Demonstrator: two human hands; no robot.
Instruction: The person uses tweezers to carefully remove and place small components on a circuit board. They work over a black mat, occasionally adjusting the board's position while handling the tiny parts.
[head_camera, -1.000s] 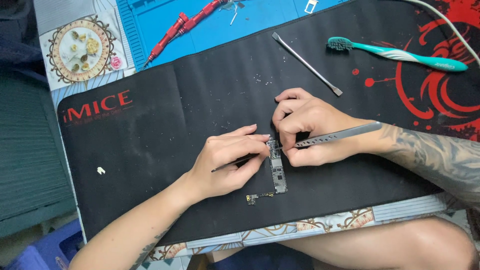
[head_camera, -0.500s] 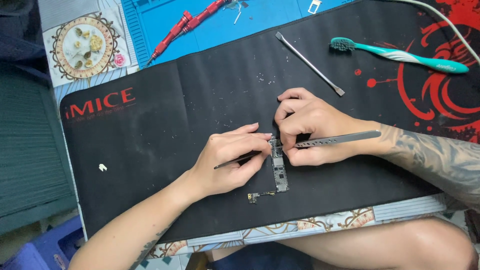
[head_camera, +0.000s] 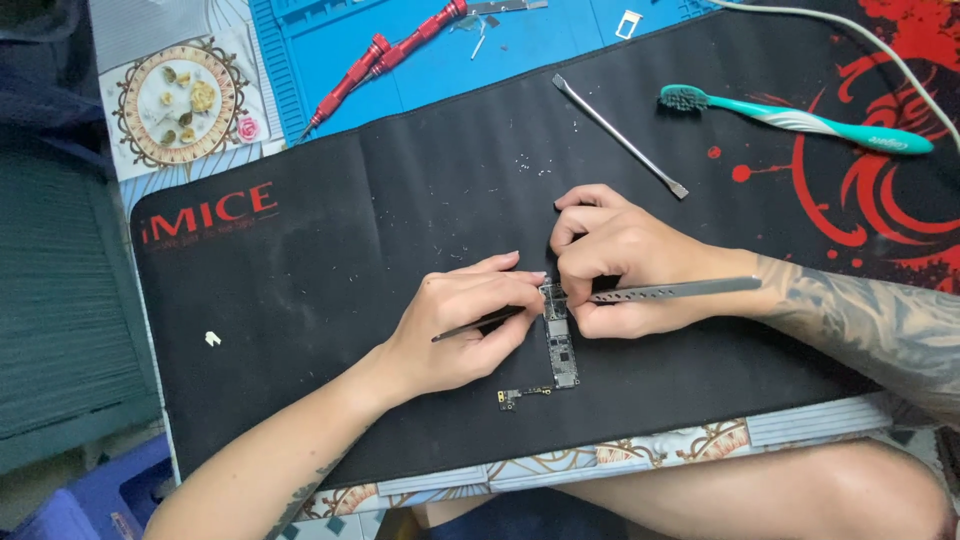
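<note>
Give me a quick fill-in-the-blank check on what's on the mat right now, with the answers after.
1. Both hands meet over a narrow circuit board lying on the ____ mat.
2. The right hand holds grey metal ____ with holes along one arm.
3. The left hand holds a thin dark tool, and a toothbrush with a ____ handle lies at the mat's far right.
4. A pair of ____ screwdrivers lies on the blue mat beyond.

Missing words: black; tweezers; teal; red
</note>
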